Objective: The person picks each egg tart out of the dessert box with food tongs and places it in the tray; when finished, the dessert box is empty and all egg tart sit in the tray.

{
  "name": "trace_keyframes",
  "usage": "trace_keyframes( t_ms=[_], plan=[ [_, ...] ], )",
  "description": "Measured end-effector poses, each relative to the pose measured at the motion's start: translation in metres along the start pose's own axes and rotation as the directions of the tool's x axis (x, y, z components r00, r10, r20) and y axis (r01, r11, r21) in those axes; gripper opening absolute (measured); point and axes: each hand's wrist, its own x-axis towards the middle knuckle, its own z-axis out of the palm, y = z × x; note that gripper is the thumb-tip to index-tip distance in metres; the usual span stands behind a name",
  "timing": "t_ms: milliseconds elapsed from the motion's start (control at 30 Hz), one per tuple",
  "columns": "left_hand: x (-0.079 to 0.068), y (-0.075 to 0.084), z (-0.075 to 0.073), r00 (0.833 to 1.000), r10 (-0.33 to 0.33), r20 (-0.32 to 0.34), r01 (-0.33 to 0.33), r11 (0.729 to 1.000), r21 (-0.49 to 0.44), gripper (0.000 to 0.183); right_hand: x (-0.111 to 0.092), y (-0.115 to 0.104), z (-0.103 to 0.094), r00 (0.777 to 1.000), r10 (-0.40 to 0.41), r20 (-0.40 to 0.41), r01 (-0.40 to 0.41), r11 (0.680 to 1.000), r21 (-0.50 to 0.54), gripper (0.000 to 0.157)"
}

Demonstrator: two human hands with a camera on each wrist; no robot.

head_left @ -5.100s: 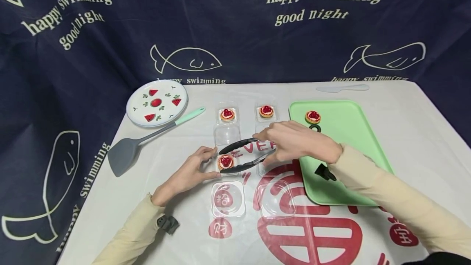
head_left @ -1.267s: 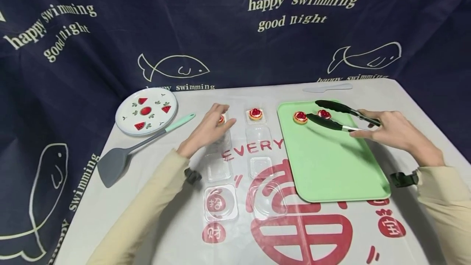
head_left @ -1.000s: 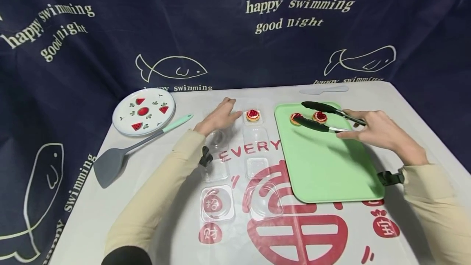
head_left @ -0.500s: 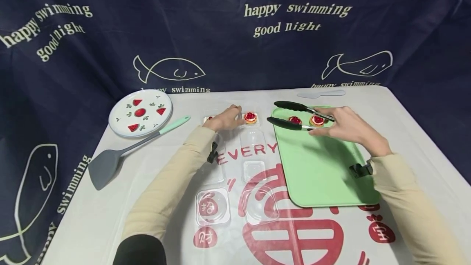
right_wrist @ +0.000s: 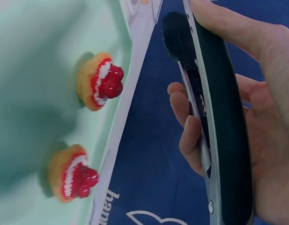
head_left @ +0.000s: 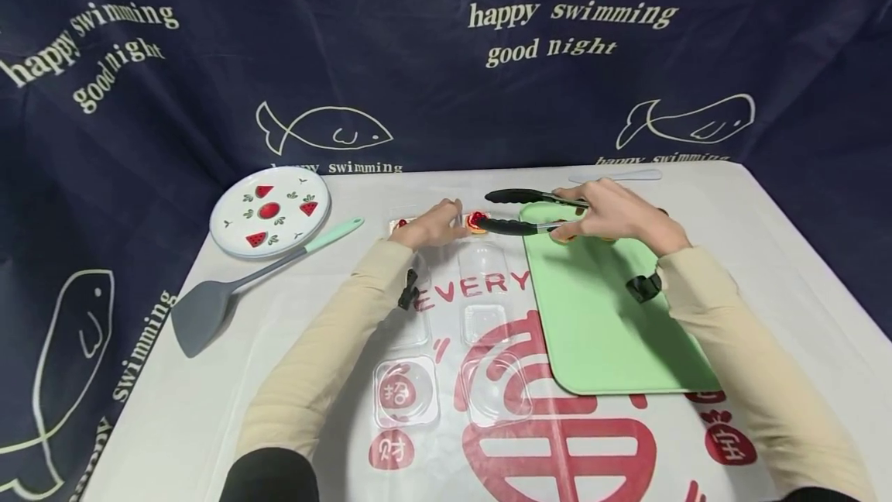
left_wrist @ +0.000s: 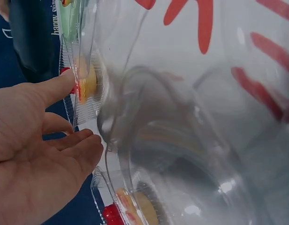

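My right hand (head_left: 620,215) grips a pair of black-and-silver tongs (head_left: 514,227), with the tong arms spread. Their tips reach a red-topped fruit tart (head_left: 477,221) in a clear plastic box at the back; whether they touch it cannot be told. My left hand (head_left: 435,225) is beside that box, fingers loosely extended, between it and a second boxed tart (head_left: 400,224) that it partly covers. In the left wrist view, the fingers lie near the clear box walls. Two more tarts (right_wrist: 100,82) sit on the green tray (head_left: 606,316), mostly hidden under my right hand in the head view.
Several clear boxes stand in two columns, including a front-left box (head_left: 406,391). A grey spatula (head_left: 205,314) with a mint handle and a watermelon-patterned plate (head_left: 270,211) are at left. A pale knife (head_left: 620,176) lies at the back right.
A tart from the left column of boxes is now on the tray. My left hand has moved to the back boxes. The tongs have swung left from the tray to the back-right boxed tart.
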Motion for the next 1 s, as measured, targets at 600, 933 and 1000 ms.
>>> trace_keyframes(
  t_ms=[600,933,1000],
  plan=[
    [0.003,0.005,-0.001,0.999,-0.038,0.03,0.037,0.999,0.007,0.063,0.046,-0.024,-0.021,0.984,-0.042,0.175,0.076,0.978,-0.196,0.079],
    [0.002,0.006,-0.001,0.998,-0.051,0.028,0.051,0.999,-0.001,0.063,0.058,-0.031,-0.02,0.973,-0.046,0.227,0.095,0.973,-0.21,0.075],
    [0.003,0.006,-0.001,0.998,-0.058,0.034,0.058,0.998,0.005,0.063,0.059,-0.033,-0.019,0.971,-0.055,0.231,0.105,0.972,-0.212,0.073]
  ],
)
